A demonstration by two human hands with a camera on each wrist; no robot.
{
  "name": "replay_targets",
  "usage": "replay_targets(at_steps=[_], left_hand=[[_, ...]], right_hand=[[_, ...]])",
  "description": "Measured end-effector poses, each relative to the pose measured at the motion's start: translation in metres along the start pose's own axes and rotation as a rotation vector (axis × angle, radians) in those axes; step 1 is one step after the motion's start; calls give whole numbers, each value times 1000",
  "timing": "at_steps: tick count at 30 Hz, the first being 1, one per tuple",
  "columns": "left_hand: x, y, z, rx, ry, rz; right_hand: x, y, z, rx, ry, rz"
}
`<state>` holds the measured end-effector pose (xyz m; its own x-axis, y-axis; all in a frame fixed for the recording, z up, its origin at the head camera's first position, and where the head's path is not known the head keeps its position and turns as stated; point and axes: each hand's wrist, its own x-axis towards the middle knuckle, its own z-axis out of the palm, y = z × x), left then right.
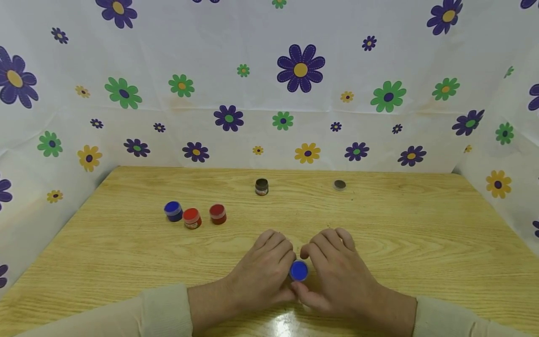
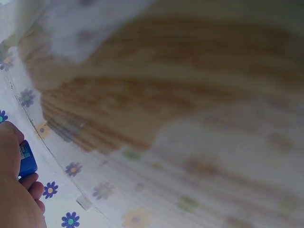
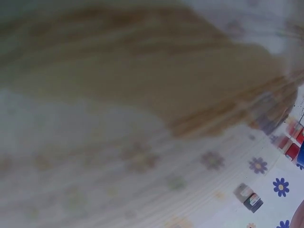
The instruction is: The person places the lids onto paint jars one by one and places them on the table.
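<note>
1. Pale sleeves [image 1: 167,311] lie nearest, at the bottom corners, over a wood-grain worktop [image 1: 421,224].
2. Just past them, the left hand [image 1: 263,270] grips a blue-topped jar [image 1: 299,270] between both hands; the right hand [image 1: 338,274] bends round its other side, thumb by the near rim, but I cannot tell whether its grip closes on it.
3. Farther off, leftward, a bright red jar [image 1: 192,218] stands between a darker red jar [image 1: 218,214] and a second blue jar [image 1: 173,211].
4. Beyond, a blackish jar [image 1: 261,187] stands well apart from a dark round lid [image 1: 339,185].
5. Flowered cloth [image 1: 252,93] hangs behind.
</note>
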<state>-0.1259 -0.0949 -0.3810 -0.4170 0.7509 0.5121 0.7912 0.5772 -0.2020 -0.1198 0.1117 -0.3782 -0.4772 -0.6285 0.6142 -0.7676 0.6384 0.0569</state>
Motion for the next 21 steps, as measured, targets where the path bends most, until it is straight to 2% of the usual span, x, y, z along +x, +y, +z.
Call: replay_targets(at_steps=[9, 21], left_hand=[[1, 1, 1, -11, 36, -3], [0, 0, 1, -13, 8, -7]], right_hand=[[-1, -1, -1, 22, -13, -10], [0, 0, 1, 13, 9, -5]])
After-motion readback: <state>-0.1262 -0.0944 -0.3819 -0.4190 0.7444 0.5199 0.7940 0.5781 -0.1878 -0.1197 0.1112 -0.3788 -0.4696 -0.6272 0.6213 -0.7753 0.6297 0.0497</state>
